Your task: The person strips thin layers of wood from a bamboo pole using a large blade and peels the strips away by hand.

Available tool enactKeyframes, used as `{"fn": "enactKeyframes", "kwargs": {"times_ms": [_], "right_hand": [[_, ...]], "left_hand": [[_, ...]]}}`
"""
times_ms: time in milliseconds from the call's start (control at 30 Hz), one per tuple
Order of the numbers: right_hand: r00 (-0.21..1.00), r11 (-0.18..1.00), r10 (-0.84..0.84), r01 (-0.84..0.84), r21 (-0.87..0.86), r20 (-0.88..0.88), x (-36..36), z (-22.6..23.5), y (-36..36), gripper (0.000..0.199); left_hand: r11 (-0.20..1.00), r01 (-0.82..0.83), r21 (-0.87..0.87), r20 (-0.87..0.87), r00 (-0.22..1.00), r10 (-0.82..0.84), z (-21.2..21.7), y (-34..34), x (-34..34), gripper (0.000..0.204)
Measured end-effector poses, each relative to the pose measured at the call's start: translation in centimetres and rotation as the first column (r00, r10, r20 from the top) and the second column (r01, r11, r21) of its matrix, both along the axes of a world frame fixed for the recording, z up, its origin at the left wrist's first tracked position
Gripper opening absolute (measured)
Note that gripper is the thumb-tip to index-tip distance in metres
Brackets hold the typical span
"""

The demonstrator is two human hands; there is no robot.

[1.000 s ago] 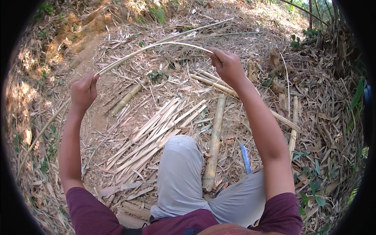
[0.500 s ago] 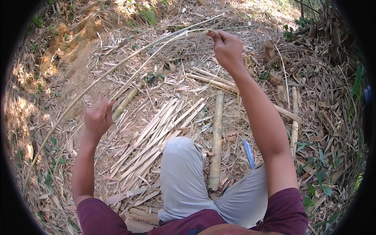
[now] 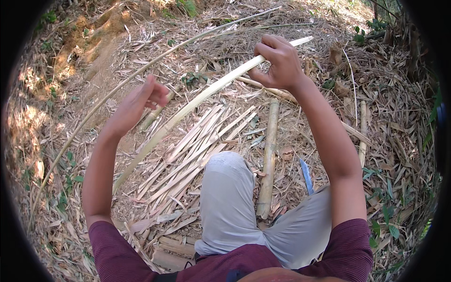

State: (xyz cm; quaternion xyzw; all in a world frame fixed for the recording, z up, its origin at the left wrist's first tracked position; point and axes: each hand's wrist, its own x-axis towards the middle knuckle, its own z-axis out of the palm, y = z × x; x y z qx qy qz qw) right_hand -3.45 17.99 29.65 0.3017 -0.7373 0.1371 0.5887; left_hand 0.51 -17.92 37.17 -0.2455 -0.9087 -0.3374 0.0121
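Observation:
My right hand (image 3: 278, 63) grips a pale, split bamboo strip (image 3: 206, 94) near its far end, the fingers wrapped over it and a short tip sticking out beyond. The strip slopes in a gentle curve down to the left, its low end passing close to my left forearm. My left hand (image 3: 141, 99) is raised left of the strip and apart from it. Its fingers are loosely bent and slightly blurred, with nothing in them. Below the strip lies a pile of cut bamboo strips (image 3: 197, 150) on the leaf litter.
A thick bamboo length (image 3: 268, 155) lies right of my knee (image 3: 228, 178), with a bluish blade (image 3: 306, 176) beside it. A long thin pole (image 3: 141, 70) arcs across the left side. More bamboo pieces (image 3: 362, 136) lie to the right. Dry leaves cover the sloping ground.
Both hands held a thin strip stretched between them; now my left hand has let go and moved up and right. My right hand has lowered slightly, and the strip's broad pale face shows.

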Motion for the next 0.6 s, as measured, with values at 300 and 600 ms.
{"fn": "enactKeyframes", "kwargs": {"times_ms": [300, 600], "right_hand": [[0.929, 0.926, -0.369, 0.37, 0.077, -0.019, -0.3, 0.2, 2.2, 0.04], [0.946, 0.921, -0.321, 0.322, -0.219, 0.043, -1.5, -4.7, 6.5, 0.042]], "left_hand": [[0.907, 0.184, 0.379, 0.497, 0.786, -0.368, -2.5, 11.0, 1.7, 0.026], [0.842, 0.016, 0.539, 0.503, 0.796, -0.337, -8.8, 13.5, 2.0, 0.025]]}}
